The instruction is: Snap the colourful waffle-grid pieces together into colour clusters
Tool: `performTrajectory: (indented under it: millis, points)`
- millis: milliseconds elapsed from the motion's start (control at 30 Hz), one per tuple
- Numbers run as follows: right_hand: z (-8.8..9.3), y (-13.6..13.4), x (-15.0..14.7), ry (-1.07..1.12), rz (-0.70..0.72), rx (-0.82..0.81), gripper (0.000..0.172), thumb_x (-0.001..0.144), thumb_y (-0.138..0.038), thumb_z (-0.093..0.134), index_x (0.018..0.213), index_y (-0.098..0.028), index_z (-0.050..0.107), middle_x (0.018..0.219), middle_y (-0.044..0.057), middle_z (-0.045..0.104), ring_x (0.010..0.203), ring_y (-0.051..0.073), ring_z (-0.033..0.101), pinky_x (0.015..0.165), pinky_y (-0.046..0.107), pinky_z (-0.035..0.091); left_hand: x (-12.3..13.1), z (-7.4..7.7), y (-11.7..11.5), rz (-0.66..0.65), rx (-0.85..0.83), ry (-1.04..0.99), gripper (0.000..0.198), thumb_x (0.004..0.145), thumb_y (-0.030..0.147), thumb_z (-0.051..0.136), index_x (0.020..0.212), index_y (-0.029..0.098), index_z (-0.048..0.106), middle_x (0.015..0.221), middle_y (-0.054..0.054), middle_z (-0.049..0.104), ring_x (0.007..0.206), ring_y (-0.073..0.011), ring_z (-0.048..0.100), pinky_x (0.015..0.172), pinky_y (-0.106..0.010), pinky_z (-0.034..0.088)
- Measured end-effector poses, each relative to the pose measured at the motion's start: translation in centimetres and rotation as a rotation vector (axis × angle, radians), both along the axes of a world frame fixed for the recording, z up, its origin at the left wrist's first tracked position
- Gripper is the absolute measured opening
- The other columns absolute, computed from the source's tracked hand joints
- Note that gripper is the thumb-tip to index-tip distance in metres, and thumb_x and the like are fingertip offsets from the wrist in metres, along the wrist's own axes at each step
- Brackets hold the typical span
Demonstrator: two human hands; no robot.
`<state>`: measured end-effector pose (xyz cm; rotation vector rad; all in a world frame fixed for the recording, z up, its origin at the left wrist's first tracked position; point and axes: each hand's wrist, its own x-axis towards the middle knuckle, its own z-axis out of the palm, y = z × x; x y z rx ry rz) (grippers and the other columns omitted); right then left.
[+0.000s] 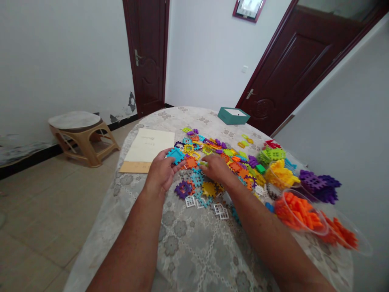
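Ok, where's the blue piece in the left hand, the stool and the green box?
Blue piece (pixel 176 155): head view, its flat middle.
Stool (pixel 74 120): head view, its seat.
Green box (pixel 233 119): head view, its side.

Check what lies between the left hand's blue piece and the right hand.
Head view: mostly an orange square piece lies between the blue piece and the right hand.

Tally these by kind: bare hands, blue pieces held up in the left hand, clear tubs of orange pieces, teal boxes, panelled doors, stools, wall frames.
Bare hands: 2 (left hand, right hand)
Blue toothed square piece: 1
Clear tubs of orange pieces: 2
Teal box: 1
Panelled doors: 2
Stool: 1
Wall frame: 1
Total: 10
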<state>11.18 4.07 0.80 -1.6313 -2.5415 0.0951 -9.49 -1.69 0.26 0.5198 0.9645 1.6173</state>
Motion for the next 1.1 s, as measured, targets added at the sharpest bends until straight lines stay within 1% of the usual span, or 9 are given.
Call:
performTrajectory:
  millis: [133, 400, 467, 600, 700, 767, 867, 967, 1100]
  points:
    - [-1.0, -0.6, -1.1, -0.117, -0.001, 0.014, 0.049, 0.098, -0.055, 0.059, 0.126, -0.017, 0.073, 0.137, 0.018, 0.066, 0.131, 0.035, 0.056, 0.111, 0.044, 0.042, -0.1, -0.1, 0.1, 0.024, 0.006, -0.021, 0.044, 0.072, 0.002, 0.06, 0.113, 0.017, 0.062, 0.102, -0.008, 0.071, 0.093, -0.0196, 0.074, 0.093, -0.044, 0.065]
    - [-1.3, 0.9, 0.0, 0.012, -0.027, -0.094, 0.055, 0.086, -0.055, 0.074, 0.127, -0.02, 0.067, 0.131, 0.014, 0.069, 0.124, 0.031, 0.062, 0.105, 0.039, 0.046, 0.2, 0.0, 0.2, 0.0, -0.007, -0.087, 0.044, 0.074, -0.003, 0.06, 0.114, 0.015, 0.063, 0.105, -0.01, 0.071, 0.094, -0.021, 0.076, 0.089, -0.041, 0.066]
    - [-1.3, 1.1, 0.5, 0.049, -0.033, -0.086, 0.051, 0.086, -0.054, 0.075, 0.124, -0.022, 0.067, 0.128, 0.012, 0.071, 0.119, 0.03, 0.064, 0.101, 0.037, 0.047, 0.3, 0.0, 0.2, -0.019, -0.007, -0.096, 0.045, 0.075, -0.003, 0.059, 0.116, 0.014, 0.062, 0.107, -0.011, 0.072, 0.096, -0.0228, 0.077, 0.088, -0.041, 0.066]
    - [-0.9, 0.9, 1.3, 0.092, -0.052, -0.014, 0.023, 0.09, -0.038, 0.069, 0.107, -0.023, 0.069, 0.115, 0.009, 0.074, 0.107, 0.026, 0.066, 0.091, 0.033, 0.046, 0.3, -0.2, 0.1, -0.042, 0.002, -0.076, 0.044, 0.076, -0.004, 0.059, 0.116, 0.014, 0.062, 0.11, -0.013, 0.072, 0.101, -0.0253, 0.077, 0.089, -0.042, 0.066]
    - [-0.4, 0.5, 2.1, 0.164, -0.078, 0.052, 0.011, 0.087, -0.028, 0.068, 0.096, -0.022, 0.066, 0.102, 0.006, 0.074, 0.093, 0.022, 0.065, 0.081, 0.03, 0.043, 0.4, -0.3, 0.1, -0.051, -0.006, -0.049, 0.043, 0.077, -0.003, 0.06, 0.116, 0.014, 0.063, 0.114, -0.015, 0.071, 0.103, -0.0262, 0.077, 0.09, -0.043, 0.066]
    - [0.1, 0.1, 2.8, 0.261, -0.12, 0.079, 0.01, 0.086, -0.029, 0.068, 0.088, -0.022, 0.062, 0.089, 0.003, 0.07, 0.082, 0.019, 0.061, 0.073, 0.028, 0.04, 0.4, -0.2, 0.0, -0.053, -0.014, -0.033, 0.042, 0.078, -0.002, 0.06, 0.117, 0.014, 0.063, 0.115, -0.015, 0.071, 0.102, -0.0258, 0.077, 0.09, -0.043, 0.065]
    - [0.7, -0.8, 3.7, 0.425, -0.154, 0.095, 0.018, 0.087, -0.035, 0.067, 0.083, -0.022, 0.055, 0.076, -0.002, 0.061, 0.069, 0.016, 0.053, 0.065, 0.027, 0.035, 0.5, 0.0, -0.1, -0.064, -0.027, -0.016, 0.041, 0.08, -0.002, 0.06, 0.118, 0.014, 0.063, 0.113, -0.014, 0.071, 0.098, -0.0233, 0.076, 0.088, -0.042, 0.066]
    - [1.1, -2.2, 3.8, 0.577, -0.116, 0.136, 0.019, 0.088, -0.037, 0.066, 0.085, -0.023, 0.053, 0.074, -0.003, 0.057, 0.067, 0.015, 0.05, 0.065, 0.027, 0.036, 0.6, 0.4, -0.4, -0.093, -0.046, -0.014, 0.041, 0.081, 0.0, 0.06, 0.12, 0.013, 0.063, 0.107, -0.013, 0.071, 0.093, -0.0212, 0.075, 0.086, -0.042, 0.067]
    - [1.1, -4.0, 2.5, 0.676, -0.011, 0.237, 0.011, 0.087, -0.028, 0.065, 0.087, -0.023, 0.055, 0.081, -0.001, 0.057, 0.072, 0.016, 0.052, 0.068, 0.028, 0.04, 0.9, 0.8, -0.8, -0.185, -0.086, -0.037, 0.041, 0.081, 0.002, 0.061, 0.121, 0.011, 0.063, 0.101, -0.013, 0.072, 0.084, -0.0187, 0.073, 0.081, -0.039, 0.067]
